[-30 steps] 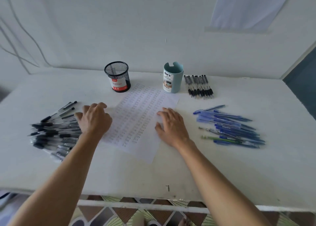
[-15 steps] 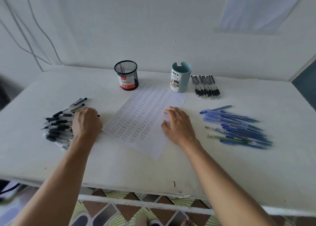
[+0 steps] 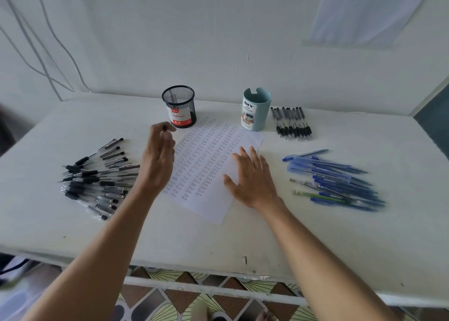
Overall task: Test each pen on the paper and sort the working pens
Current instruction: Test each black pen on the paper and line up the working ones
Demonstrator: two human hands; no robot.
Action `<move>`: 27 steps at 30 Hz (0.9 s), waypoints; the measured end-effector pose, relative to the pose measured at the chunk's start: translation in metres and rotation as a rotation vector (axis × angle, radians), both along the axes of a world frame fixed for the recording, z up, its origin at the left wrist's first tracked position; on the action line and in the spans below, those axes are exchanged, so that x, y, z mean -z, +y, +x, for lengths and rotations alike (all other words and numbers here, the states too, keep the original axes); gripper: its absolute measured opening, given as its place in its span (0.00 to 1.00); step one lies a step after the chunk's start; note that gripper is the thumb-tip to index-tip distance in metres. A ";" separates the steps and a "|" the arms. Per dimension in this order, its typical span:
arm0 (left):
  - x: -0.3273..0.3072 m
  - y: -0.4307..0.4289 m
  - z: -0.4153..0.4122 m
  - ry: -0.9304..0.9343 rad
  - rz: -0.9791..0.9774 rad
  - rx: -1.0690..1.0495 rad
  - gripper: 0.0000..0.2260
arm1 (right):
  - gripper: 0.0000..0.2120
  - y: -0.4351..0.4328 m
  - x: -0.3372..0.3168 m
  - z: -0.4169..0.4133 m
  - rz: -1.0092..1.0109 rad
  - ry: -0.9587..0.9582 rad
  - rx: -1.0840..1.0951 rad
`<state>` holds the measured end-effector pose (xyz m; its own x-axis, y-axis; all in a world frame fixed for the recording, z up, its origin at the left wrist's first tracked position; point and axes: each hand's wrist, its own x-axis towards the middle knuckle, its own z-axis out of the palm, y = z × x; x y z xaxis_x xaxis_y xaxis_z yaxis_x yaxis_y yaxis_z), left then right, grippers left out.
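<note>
A white paper (image 3: pixel 206 165) covered in rows of small written test words lies at the table's middle. My right hand (image 3: pixel 252 177) rests flat on its right side, fingers spread. My left hand (image 3: pixel 158 158) is raised above the paper's left edge and pinches a black pen (image 3: pixel 165 127), of which only the dark end shows at the fingertips. A heap of black pens (image 3: pixel 97 177) lies to the left. A heap of blue pens (image 3: pixel 335 179) lies to the right. A black mesh cup (image 3: pixel 179 107) and a light blue holder (image 3: pixel 256 109) stand behind the paper.
A row of black pens (image 3: pixel 291 124) lies right of the blue holder. The white table (image 3: pixel 218 243) ends at a front edge near me, with patterned floor below. A wall with hanging cables stands behind.
My left hand has left the heap of black pens and risen toward the mesh cup with a pen pinched in its fingers. My right hand has stayed flat on the paper.
</note>
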<state>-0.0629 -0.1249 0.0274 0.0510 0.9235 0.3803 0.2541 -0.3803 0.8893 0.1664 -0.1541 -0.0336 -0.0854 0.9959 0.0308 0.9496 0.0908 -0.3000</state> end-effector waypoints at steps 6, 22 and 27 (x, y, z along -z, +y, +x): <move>-0.004 -0.004 0.023 -0.459 -0.359 0.193 0.25 | 0.37 0.002 0.001 -0.001 -0.015 -0.011 -0.010; 0.040 0.000 0.023 -0.411 -0.447 0.171 0.28 | 0.35 0.005 -0.002 -0.002 -0.012 -0.005 0.010; 0.046 -0.005 0.024 -0.236 -0.384 0.066 0.20 | 0.36 0.007 -0.002 -0.001 0.007 0.007 0.014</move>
